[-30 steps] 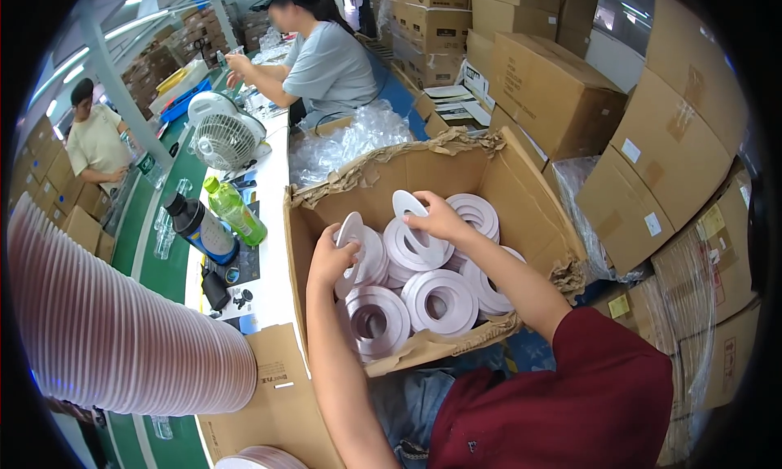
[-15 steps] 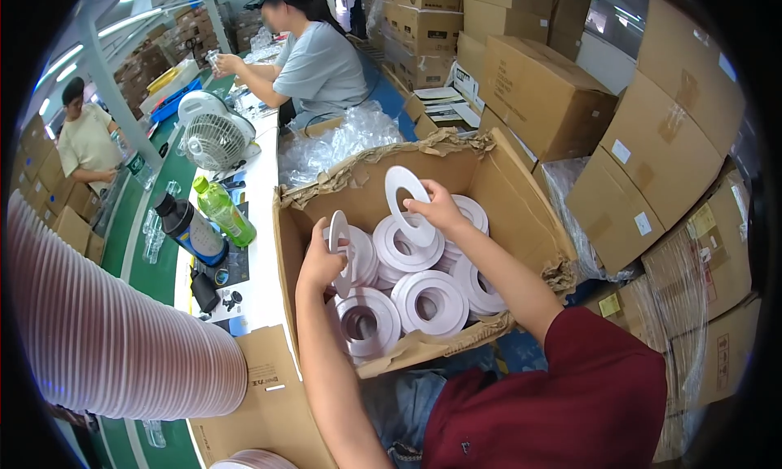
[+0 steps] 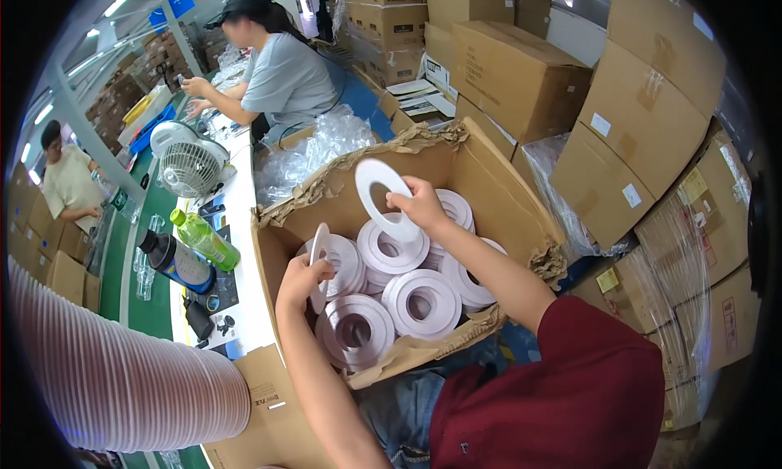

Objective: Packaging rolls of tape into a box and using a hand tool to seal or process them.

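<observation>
In front of me stands a large open cardboard box (image 3: 266, 286) with torn upper edges. Several stacks of flat white rings (image 3: 421, 304) lie inside it. My right hand (image 3: 419, 206) grips a white ring (image 3: 376, 176) by its right side and holds it tilted above the stacks. At the box's left side, my left hand (image 3: 305, 283) is closed on another white ring (image 3: 320, 249), which stands on edge toward me. Part of that ring is hidden behind the fingers.
A tall column of stacked white rings (image 3: 147, 371) rises at the left. Beside the box, a white table (image 3: 244, 302) holds a green bottle (image 3: 205, 239), a dark bottle (image 3: 177, 261) and a fan (image 3: 189, 159). Cardboard cartons (image 3: 643, 94) line the right. A co-worker (image 3: 281, 78) sits ahead.
The whole scene has shifted slightly left in the view. Both hands keep hold of their rings, and the right-hand ring has tilted a little more. The co-worker's hands have moved apart.
</observation>
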Action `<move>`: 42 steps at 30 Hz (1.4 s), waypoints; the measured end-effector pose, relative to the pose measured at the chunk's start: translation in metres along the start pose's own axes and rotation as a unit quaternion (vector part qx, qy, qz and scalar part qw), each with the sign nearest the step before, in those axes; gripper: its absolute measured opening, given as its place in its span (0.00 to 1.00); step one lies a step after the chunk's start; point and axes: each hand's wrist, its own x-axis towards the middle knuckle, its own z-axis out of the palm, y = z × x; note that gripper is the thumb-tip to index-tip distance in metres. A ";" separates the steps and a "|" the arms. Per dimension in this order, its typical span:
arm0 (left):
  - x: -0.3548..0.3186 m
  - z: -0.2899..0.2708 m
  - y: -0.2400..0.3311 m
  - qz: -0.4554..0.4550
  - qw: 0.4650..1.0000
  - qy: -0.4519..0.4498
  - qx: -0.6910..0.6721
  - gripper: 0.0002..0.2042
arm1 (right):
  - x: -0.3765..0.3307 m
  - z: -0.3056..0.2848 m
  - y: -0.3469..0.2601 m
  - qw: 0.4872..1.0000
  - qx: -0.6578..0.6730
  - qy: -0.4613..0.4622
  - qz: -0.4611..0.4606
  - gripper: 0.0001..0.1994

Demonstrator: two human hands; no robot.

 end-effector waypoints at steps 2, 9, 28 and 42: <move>-0.003 0.001 0.002 0.015 0.999 -0.033 -0.022 0.14 | 0.000 -0.002 -0.005 0.999 0.024 0.000 -0.038 0.13; 0.002 -0.007 -0.009 0.029 0.994 0.035 -0.103 0.14 | -0.001 0.010 0.000 0.998 0.030 -0.005 0.048 0.14; -0.003 0.005 0.003 0.112 0.991 -0.012 -0.075 0.22 | -0.001 -0.013 -0.037 0.995 0.048 -0.066 -0.062 0.21; -0.006 0.010 -0.002 0.131 0.979 0.128 0.092 0.20 | 0.006 -0.028 -0.057 0.984 -0.061 -0.016 -0.167 0.10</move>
